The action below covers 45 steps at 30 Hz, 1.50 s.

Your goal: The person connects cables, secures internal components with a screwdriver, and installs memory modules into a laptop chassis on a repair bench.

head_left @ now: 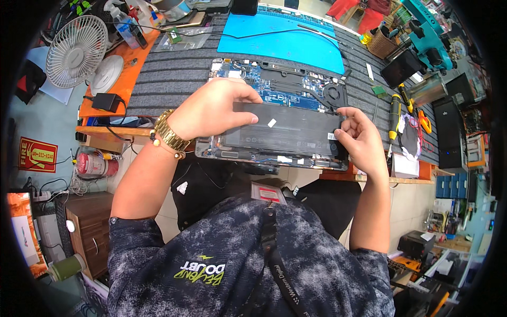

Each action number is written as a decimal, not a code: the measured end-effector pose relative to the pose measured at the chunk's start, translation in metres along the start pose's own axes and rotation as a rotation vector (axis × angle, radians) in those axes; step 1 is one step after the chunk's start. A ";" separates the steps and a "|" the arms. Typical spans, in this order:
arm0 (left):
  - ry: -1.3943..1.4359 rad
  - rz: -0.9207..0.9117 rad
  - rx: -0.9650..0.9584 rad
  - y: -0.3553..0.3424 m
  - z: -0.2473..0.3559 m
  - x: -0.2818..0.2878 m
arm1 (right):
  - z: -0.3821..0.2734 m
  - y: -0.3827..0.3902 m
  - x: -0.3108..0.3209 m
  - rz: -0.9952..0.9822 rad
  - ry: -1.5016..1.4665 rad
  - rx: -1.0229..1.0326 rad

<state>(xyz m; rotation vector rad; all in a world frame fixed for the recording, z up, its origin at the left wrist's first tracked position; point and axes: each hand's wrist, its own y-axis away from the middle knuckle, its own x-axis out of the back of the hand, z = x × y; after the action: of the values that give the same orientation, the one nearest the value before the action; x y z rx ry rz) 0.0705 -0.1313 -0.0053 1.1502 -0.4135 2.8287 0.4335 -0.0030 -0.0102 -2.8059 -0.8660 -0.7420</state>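
Observation:
An opened laptop base (253,74) lies at the table's near edge, with its blue circuit board and a round black fan (332,94) exposed. Across its near half is a flat black laptop battery (293,132) bearing small white stickers. My left hand (219,108), below a gold watch, grips the battery's far left part, thumb on top and fingers at the far edge. At the right end, my right hand (360,138) pinches the battery's corner between thumb and curled fingers. Whether the battery is fully seated or slightly raised, I cannot tell.
A blue work mat (280,42) lies beyond the laptop on the grey ribbed table cover. On the right are a yellow-black screwdriver (394,116) and a metal cup (428,90). A white fan (77,52) and a black power adapter (105,102) stand left.

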 end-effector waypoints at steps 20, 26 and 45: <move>-0.174 -0.054 -0.080 0.013 0.014 0.003 | -0.010 0.005 0.001 -0.014 0.195 -0.004; -0.221 -0.079 -0.068 0.017 0.017 0.005 | -0.012 0.007 0.006 0.006 0.331 0.083; -0.379 0.164 0.062 0.073 0.009 0.002 | -0.016 0.035 0.021 -0.088 0.382 0.124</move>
<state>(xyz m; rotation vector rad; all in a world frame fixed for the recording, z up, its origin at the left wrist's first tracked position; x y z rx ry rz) 0.0641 -0.2045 -0.0145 1.7502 -0.4612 2.7667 0.4614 -0.0254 0.0153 -2.4152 -0.9286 -1.1452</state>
